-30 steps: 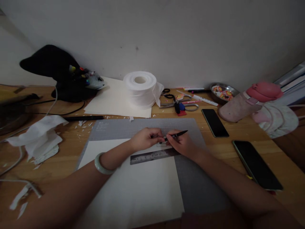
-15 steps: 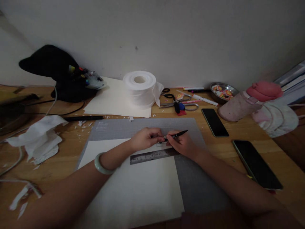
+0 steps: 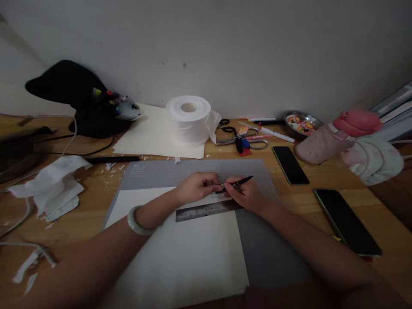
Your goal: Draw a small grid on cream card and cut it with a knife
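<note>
A black pen [image 3: 242, 181] lies slanted between my two hands, its dark pointed end up and to the right. My right hand [image 3: 249, 195] is closed round its middle. The closed fingertips of my left hand [image 3: 201, 186] pinch its lower end, partly hidden by the fingers. Under them, a small drawn rectangle shows in part on a white sheet of paper [image 3: 186, 257]. Just below my hands a metal ruler [image 3: 206, 210] lies across the sheet, its right end by my right hand. The paper rests on a grey cutting mat [image 3: 267, 249].
Behind the mat stand a toilet paper roll [image 3: 188, 122] on more sheets and scissors [image 3: 259, 143]. Two phones [image 3: 290, 165], a pink bottle [image 3: 331, 139] and a metal bowl [image 3: 298, 134] are on the right. Crumpled tissue [image 3: 58, 184], cables and paper scraps lie left.
Almost nothing differs. The pen has shifted very slightly in my fingers; the ruler and paper stay where they were.
</note>
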`<state>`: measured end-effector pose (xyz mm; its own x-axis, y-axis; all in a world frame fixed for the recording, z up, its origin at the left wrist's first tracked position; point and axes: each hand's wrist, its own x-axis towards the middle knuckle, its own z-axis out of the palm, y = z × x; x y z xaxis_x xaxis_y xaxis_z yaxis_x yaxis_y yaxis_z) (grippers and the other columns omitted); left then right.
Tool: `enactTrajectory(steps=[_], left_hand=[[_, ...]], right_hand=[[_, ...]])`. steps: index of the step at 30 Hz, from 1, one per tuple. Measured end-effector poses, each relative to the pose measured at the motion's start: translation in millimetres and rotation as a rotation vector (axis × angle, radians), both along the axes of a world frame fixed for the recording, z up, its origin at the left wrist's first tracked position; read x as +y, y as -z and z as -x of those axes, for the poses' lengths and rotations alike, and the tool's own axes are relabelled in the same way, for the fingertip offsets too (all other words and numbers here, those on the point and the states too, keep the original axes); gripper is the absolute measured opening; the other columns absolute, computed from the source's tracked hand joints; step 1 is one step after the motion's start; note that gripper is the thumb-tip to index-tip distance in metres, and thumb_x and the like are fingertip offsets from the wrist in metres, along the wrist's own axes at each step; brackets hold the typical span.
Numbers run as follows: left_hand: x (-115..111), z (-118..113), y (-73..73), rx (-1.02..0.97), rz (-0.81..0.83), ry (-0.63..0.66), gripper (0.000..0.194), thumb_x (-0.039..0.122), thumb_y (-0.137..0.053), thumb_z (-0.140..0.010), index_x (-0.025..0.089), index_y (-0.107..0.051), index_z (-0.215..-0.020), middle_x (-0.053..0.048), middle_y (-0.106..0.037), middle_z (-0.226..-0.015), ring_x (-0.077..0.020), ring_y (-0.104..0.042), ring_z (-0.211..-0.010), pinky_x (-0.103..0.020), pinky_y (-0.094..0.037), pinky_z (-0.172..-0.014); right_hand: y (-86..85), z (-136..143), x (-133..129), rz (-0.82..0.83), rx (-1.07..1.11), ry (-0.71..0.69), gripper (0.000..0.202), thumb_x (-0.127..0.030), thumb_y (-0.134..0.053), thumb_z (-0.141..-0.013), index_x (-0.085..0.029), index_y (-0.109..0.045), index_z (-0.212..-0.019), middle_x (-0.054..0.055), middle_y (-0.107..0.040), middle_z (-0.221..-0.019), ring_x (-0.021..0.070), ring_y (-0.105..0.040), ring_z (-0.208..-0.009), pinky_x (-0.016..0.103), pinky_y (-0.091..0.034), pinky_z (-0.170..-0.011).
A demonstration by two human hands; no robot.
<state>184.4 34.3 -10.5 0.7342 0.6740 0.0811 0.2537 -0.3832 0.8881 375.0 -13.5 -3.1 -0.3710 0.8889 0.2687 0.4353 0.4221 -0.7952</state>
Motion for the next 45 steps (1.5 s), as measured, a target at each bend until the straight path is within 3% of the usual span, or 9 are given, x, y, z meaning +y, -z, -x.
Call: enactTrajectory(steps=[14, 17, 21, 24, 33, 39, 42, 45], left_hand=[[0, 0, -1.6, -0.01, 0.002, -0.004, 0.023, 0.035, -0.053, -0.082, 0.015, -0.056, -0.071, 0.003, -0.053, -0.06, -0.0086, -0.046, -0.056, -0.018, -0.036, -0.052], [0, -1, -2.1, -0.015, 0.006, -0.001, 0.022, 0.035, -0.052, -0.082, 0.015, -0.057, -0.071, 0.003, -0.055, -0.062, -0.0087, -0.046, -0.057, -0.018, -0.036, -0.053], [-1, -1, -2.8, -0.01, 0.007, -0.001, 0.022, 0.035, -0.053, -0.081, 0.015, -0.057, -0.072, 0.002, -0.056, -0.063, -0.0091, -0.048, -0.058, -0.019, -0.038, -0.054], [-1, -1, -3.2, -0.003, 0.017, -0.013, 0.022, 0.035, -0.054, -0.08, 0.015, -0.057, -0.071, 0.002, -0.057, -0.064, -0.0092, -0.048, -0.058, -0.019, -0.038, -0.054], [-1, 0, -0.7, 0.04, -0.087, -0.012, 0.024, 0.035, -0.052, -0.082, 0.015, -0.059, -0.073, 0.002, -0.057, -0.061, -0.0096, -0.049, -0.056, -0.019, -0.037, -0.053], [-2, 2, -1.4, 0.058, -0.245, -0.023, 0.017, 0.028, -0.054, -0.083, 0.016, -0.062, -0.075, 0.001, -0.061, -0.065, -0.0099, -0.052, -0.058, -0.02, -0.039, -0.057], [-3, 2, -1.8, 0.074, -0.332, -0.038, 0.015, 0.027, -0.056, -0.083, 0.016, -0.063, -0.076, -0.001, -0.064, -0.07, -0.0119, -0.056, -0.065, -0.021, -0.041, -0.061], [-2, 3, -2.9, 0.098, -0.39, -0.018, 0.015, 0.026, -0.056, -0.083, 0.016, -0.065, -0.077, -0.002, -0.065, -0.069, -0.0118, -0.057, -0.062, -0.021, -0.04, -0.058]], right_hand=[[-2.7, 1, 0, 0.111, 0.042, -0.032, 0.024, -0.03, -0.043, -0.086, -0.018, -0.054, -0.068, 0.0, -0.058, -0.06, 0.0104, -0.056, -0.055, 0.021, -0.042, -0.052], [1.9, 1, 3, 0.251, 0.175, 0.076, 0.024, -0.038, -0.046, -0.083, -0.018, -0.052, -0.071, -0.001, -0.057, -0.059, 0.0118, -0.058, -0.054, 0.022, -0.043, -0.051], [5.4, 1, 12, 0.443, 0.368, 0.36, 0.027, -0.046, -0.047, -0.079, -0.019, -0.047, -0.072, -0.003, -0.054, -0.049, 0.0131, -0.055, -0.045, 0.023, -0.042, -0.045], [3.1, 0, 20, 0.453, 0.35, 0.435, 0.027, -0.045, -0.047, -0.077, -0.019, -0.046, -0.07, -0.004, -0.049, -0.046, 0.0116, -0.049, -0.04, 0.022, -0.037, -0.041], [-21.6, 15, 56, 0.279, -0.039, 0.17, 0.025, -0.034, -0.047, -0.077, -0.017, -0.047, -0.059, -0.003, -0.045, -0.055, 0.0097, -0.042, -0.053, 0.023, -0.031, -0.05], [-22.6, 37, 82, 0.362, -0.263, -0.141, 0.026, -0.035, -0.049, -0.077, -0.016, -0.047, -0.06, -0.004, -0.043, -0.056, 0.0085, -0.036, -0.052, 0.023, -0.028, -0.049], [-15.7, 41, 85, 0.312, -0.31, -0.168, 0.028, -0.035, -0.051, -0.076, -0.016, -0.045, -0.057, -0.004, -0.042, -0.057, 0.0082, -0.036, -0.053, 0.023, -0.027, -0.05], [-14.3, 41, 82, 0.291, -0.334, -0.107, 0.028, -0.033, -0.05, -0.077, -0.016, -0.043, -0.056, -0.004, -0.04, -0.055, 0.008, -0.035, -0.053, 0.022, -0.025, -0.049]])
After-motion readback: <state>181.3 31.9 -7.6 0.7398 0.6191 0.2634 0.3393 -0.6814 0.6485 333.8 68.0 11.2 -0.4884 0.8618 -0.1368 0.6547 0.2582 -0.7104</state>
